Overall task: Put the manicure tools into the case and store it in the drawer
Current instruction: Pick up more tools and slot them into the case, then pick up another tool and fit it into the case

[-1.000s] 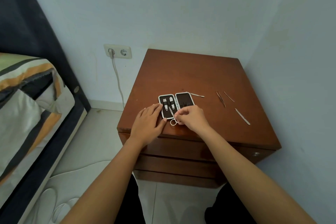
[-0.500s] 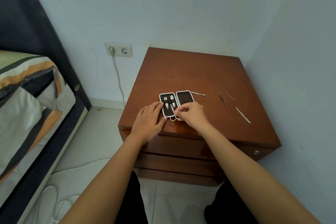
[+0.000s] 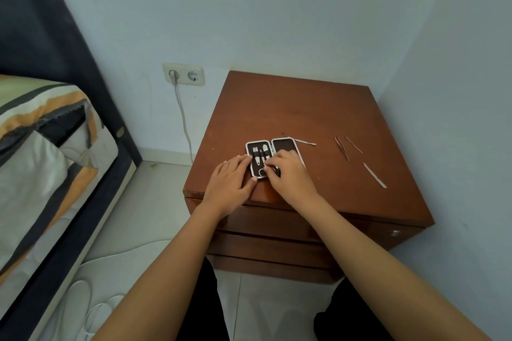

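Note:
A small white-rimmed manicure case (image 3: 285,145) lies open near the front of the brown nightstand top (image 3: 291,108). Its left half holds clippers and small scissors (image 3: 261,169), whose ring handles sit at the near end. My left hand (image 3: 230,185) lies flat against the case's left edge. My right hand (image 3: 291,177) pinches the scissors' handles over the case. Loose on the top lie a thin tool (image 3: 306,142) by the lid, tweezers (image 3: 341,147), a thin pick (image 3: 354,144) and a nail file (image 3: 374,175).
The nightstand has closed drawers (image 3: 277,227) at its front, with a small knob (image 3: 395,233) at the right. Walls stand close behind and to the right. A bed (image 3: 41,160) is on the left. A wall socket (image 3: 183,74) with a plugged cable hangs behind.
My right hand has pushed the scissors up into the case's left half; their rings, earlier past the near edge, now lie inside. My left hand stayed against the case.

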### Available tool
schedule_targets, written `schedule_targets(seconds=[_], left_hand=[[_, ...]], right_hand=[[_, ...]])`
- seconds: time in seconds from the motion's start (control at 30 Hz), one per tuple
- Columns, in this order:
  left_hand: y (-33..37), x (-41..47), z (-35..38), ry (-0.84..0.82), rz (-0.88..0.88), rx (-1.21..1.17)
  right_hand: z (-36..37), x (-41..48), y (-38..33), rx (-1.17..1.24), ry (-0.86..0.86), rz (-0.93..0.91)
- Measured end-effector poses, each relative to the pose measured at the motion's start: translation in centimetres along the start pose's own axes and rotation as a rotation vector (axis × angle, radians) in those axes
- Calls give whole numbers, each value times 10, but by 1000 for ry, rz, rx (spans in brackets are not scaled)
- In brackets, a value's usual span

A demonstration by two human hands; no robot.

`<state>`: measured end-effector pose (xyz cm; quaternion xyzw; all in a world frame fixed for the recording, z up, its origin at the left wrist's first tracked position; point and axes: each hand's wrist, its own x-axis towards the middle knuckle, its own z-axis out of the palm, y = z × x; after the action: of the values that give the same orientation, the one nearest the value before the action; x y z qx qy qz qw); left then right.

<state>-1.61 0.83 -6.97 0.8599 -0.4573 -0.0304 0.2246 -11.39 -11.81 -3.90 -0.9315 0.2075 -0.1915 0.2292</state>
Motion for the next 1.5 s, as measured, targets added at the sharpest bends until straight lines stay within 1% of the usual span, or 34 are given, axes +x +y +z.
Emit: schedule_targets(seconds=[0.07,0.17,0.5,0.63,0.67,0.73,0.8,0.83,0.87,0.93,1.0,1.07,1.13,1.2,1.23,1.33,1.4,1.5], left_hand=[[1,1,-1,19,-12,-37],[1,5,-4,22,-40,-110],[-7,17,-13,-101,-28,-19],[-3,20,-8,-139,-45,14],[-3,20,-7,-135,-47,26],[-3,18,-4,-111,-37,55],[-2,15,0,-74,-26,88],[-2,13,2,-57,-27,105],[-1,13,4,-42,-30,122],[-2,14,7,-22,-39,148],[-3,15,9,-13,-42,163],[-3,15,9,-2,-42,169],[-3,15,9,11,-45,172],[-2,15,10,17,-49,172],[-2,15,10,17,-51,171],[-2,15,9,23,-54,167],[-2,15,9,30,-51,163],[-2,15,10,36,-51,167]], right_hand=[[1,-10,5,-36,-2,-103],[2,-17,13,-53,-8,-167],[2,-9,21,-26,-62,-189],[-5,-8,26,60,-100,-198],[-11,-7,30,104,-57,-178],[-27,1,45,143,108,-92],[-43,13,69,86,241,47],[-49,19,82,41,252,132],[-54,25,94,-9,225,214],[-58,33,112,-137,127,308],[-54,36,119,-267,64,305],[-48,36,117,-323,85,279],[-45,38,114,-322,123,281],[-47,41,113,-263,142,305],[-50,44,112,-197,152,337],[-57,54,98,133,216,398],[-56,63,82,326,254,366],[-47,75,60,440,242,315]])
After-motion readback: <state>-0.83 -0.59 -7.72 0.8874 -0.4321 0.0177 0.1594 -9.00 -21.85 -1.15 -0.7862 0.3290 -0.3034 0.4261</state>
